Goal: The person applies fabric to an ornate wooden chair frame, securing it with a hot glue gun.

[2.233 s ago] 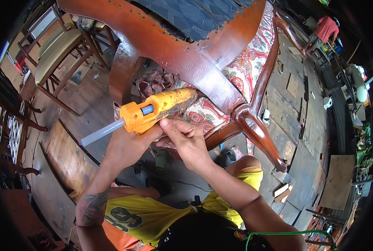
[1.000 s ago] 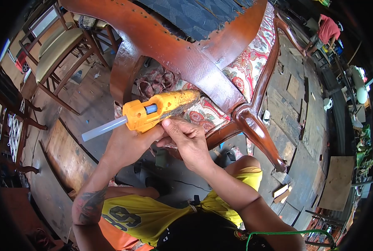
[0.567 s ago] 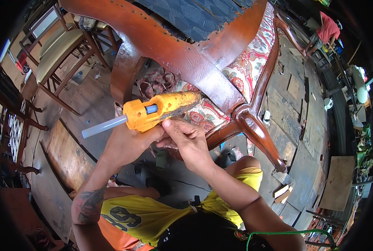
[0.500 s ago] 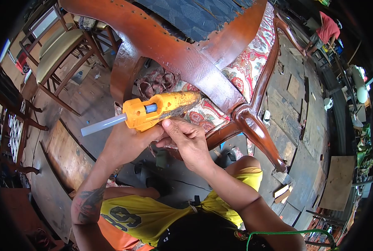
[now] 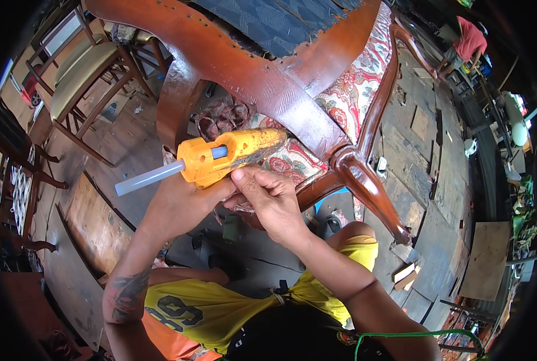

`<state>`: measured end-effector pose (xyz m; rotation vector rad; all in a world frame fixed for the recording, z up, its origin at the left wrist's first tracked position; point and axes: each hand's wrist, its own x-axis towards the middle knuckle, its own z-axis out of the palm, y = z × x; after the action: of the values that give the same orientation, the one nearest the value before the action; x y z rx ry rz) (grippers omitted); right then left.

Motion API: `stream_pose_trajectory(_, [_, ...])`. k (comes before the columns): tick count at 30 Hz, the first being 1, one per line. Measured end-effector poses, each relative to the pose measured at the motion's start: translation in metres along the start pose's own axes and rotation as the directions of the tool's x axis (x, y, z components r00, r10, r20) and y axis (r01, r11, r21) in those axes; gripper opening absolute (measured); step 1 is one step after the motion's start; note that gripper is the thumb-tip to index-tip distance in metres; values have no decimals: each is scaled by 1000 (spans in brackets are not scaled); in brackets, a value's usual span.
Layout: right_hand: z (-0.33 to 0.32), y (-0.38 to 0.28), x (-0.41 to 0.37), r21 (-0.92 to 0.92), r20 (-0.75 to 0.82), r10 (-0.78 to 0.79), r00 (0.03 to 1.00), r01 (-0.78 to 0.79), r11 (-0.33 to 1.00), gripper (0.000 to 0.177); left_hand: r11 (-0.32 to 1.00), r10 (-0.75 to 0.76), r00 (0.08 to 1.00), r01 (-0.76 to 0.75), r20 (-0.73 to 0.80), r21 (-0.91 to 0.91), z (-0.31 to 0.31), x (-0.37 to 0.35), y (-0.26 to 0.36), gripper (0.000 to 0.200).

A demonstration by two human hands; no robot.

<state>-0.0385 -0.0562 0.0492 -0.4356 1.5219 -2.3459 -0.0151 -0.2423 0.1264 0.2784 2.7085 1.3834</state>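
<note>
My left hand (image 5: 181, 207) has its grip closed round the orange glue gun (image 5: 232, 157), mid-scene, nozzle aimed right at the floral fabric (image 5: 286, 163) under the chair frame (image 5: 250, 78), I judge to reach the seam; my right hand (image 5: 268, 201) steadies that fabric just beside; its grip I cannot tell.

Glue gun (image 5: 232, 153) in left hand (image 5: 181, 201), perhaps against upholstery (image 5: 292, 161)

I counted one glue gun (image 5: 232, 157), orange. One glue stick (image 5: 145, 179), clear, in its rear. Two hands at gun: left hand (image 5: 181, 204), right hand (image 5: 268, 201). One upturned floral chair (image 5: 262, 84). One red-shirted person (image 5: 466, 39) far off.
</note>
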Motion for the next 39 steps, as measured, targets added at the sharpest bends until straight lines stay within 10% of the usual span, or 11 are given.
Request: stream_pose_trajectory(39, [5,-5,3,1,21,-30,999,30,1000,32,989,-131,985,122,-111,-87,9,-8,14,39])
